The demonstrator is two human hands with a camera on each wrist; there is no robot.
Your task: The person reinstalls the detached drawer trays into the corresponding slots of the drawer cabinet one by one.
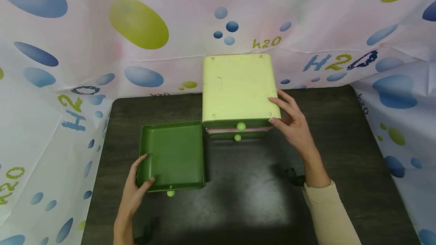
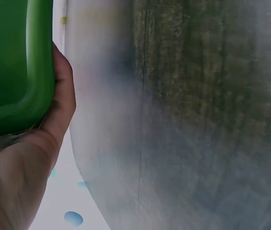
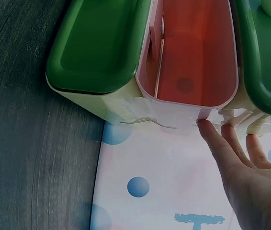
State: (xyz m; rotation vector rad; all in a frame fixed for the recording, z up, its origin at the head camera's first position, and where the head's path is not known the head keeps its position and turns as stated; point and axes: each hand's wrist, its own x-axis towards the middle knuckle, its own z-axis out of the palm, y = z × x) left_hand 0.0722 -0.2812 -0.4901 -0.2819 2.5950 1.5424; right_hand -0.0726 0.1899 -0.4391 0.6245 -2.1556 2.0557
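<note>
My left hand point(image 1: 132, 194) grips a shallow green drawer point(image 1: 173, 154) by its near left corner, thumb at the front rim and fingers along the left side. A light green knob point(image 1: 171, 193) sticks out from the drawer's front. To its right stands a small drawer cabinet with a pale yellow top point(image 1: 238, 88). My right hand point(image 1: 294, 126) touches the cabinet's right side, fingers extended, thumb at the front corner. In the right wrist view, an open pinkish slot point(image 3: 200, 52) lies between the lower green drawer point(image 3: 99, 45) and the upper green drawer point(image 3: 269, 62).
Cabinet and drawer are over a dark wood-grain table point(image 1: 259, 184). A white sheet point(image 1: 184, 44) with blue and green blobs and lettering hangs behind the table and at both sides. A dark strap point(image 1: 294, 177) shows by the right wrist.
</note>
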